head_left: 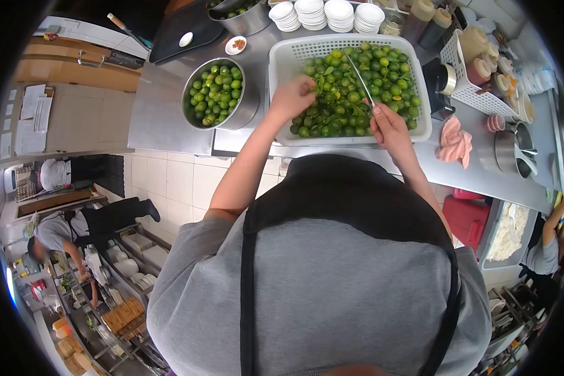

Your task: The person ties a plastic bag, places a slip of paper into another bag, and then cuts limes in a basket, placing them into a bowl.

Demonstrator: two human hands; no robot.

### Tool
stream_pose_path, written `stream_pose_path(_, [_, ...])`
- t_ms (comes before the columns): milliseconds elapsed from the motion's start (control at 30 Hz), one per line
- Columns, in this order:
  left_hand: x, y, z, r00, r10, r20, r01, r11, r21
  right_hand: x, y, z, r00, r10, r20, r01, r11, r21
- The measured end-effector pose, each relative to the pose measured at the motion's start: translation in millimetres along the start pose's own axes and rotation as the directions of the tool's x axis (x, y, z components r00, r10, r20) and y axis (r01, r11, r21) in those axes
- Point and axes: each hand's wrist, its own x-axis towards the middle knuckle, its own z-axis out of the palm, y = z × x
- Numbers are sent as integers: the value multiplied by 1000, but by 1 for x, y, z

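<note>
A white perforated basket (425, 94) on the steel counter holds many small green limes (388, 69), with some leaves and stems among them. My right hand (391, 128) grips a knife (361, 80) at the basket's near side, its blade pointing away over the limes. My left hand (294, 98) is over the basket's left side, fingers curled together beside leafy stems. Whatever is between those fingers is too small or hidden to make out. Left of the basket stands a steel pot (249, 103) filled with more limes (216, 94).
Stacks of white saucers (339, 15) line the back. A small dish (235, 45) with reddish bits sits near a black tray (180, 28). Sauce bottles (418, 19), a bottle basket (460, 84) and a pink cloth (454, 141) are to the right. Other people work at both sides.
</note>
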Motion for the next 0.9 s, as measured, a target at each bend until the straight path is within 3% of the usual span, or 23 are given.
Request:
stream_pose_path(33, [0,3,-3,1000,0,1,0,1000,0,-2,0,4,999,-25,-35,25,1000,3])
stream_pose_path(67, [1,7,-8,991,-107,80,132,891,-434,-3,-1,6,996,-51,-69,51,999,5])
stream_pose_path(100, [1,13,-12,966,-167,197,258,588,-767,-3,0,8,996,-52,-68,52,999,4])
stream_pose_path(200, [-5,16,-17,977,-100,189,213,528,-822,-4,1,11,990,-137,-35,137,990,12])
stream_pose_path(267, [-4,18,-17,982,-104,155,187,503,-844,-7,-2,14,979,-206,-13,201,965,-170])
stream_pose_path(300, [-4,19,-16,986,-109,122,160,479,-863,-8,-5,16,979,-205,-13,200,965,-171])
stream_pose_path(367, [-2,18,-14,990,-116,75,120,457,-881,-11,-9,21,915,-402,30,387,855,-345])
stream_pose_path(500, [-3,19,-13,992,-128,4,53,380,-923,-11,-11,23,908,-414,65,408,838,-363])
stream_pose_path(700, [-4,23,-4,994,-95,-58,-10,442,-897,-10,-10,23,909,-416,38,397,831,-391])
stream_pose_path(833, [-3,36,4,988,-125,-87,-29,408,-913,-8,-13,26,893,-450,8,417,819,-393])
stream_pose_path(900, [-4,37,8,993,-74,-94,-41,533,-845,-7,-15,25,884,-467,1,424,802,-420])
